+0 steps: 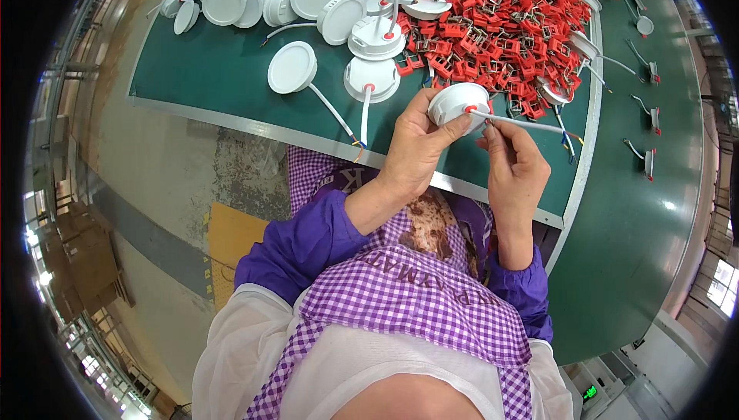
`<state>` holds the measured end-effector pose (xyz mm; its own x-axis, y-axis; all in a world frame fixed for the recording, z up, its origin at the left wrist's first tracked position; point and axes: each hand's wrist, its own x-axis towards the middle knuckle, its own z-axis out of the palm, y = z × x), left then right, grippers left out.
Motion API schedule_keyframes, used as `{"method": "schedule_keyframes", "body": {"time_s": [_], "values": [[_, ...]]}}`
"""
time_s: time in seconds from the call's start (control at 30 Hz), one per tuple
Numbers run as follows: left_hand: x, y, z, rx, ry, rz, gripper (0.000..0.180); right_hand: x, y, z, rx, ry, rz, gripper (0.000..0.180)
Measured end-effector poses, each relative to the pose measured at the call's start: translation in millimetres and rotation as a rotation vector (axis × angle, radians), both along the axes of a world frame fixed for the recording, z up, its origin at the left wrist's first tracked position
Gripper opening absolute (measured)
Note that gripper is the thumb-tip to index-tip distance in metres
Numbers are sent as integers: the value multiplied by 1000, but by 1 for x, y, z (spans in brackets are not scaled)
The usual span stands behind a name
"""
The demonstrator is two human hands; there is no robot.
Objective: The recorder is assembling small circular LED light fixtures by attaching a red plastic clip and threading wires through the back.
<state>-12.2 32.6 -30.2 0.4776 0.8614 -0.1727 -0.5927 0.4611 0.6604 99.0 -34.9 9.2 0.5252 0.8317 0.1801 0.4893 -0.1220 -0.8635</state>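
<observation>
White round fitting (459, 100), quantity one: gripped by the left hand (416, 143) between thumb and fingers, its single cable (519, 121) extending just beyond the right hand (519, 162). Right thumb and index finger are pinched together beside the fitting — whether they hold a part cannot be told. Ahead of the right hand: one heap of red clips (508, 27), uncountable. Ahead-left of the left hand: three nearest loose fittings (291, 67), many beyond. Right of both hands: four nearest row fittings (649, 163) on a green table (616, 266).
</observation>
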Motion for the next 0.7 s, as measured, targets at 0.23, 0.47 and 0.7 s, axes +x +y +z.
{"method": "schedule_keyframes", "body": {"time_s": [0.23,0.47,0.7], "values": [[-4,2,-3,133,56,-76,29,0,1,-2,-35,261,-73,9],[-16,-9,-2,114,90,-96,28,6,-9,-5,-13,464,37,30],[-25,-23,7,177,157,-143,26,2,-29,-2,-41,558,38,43]]}}
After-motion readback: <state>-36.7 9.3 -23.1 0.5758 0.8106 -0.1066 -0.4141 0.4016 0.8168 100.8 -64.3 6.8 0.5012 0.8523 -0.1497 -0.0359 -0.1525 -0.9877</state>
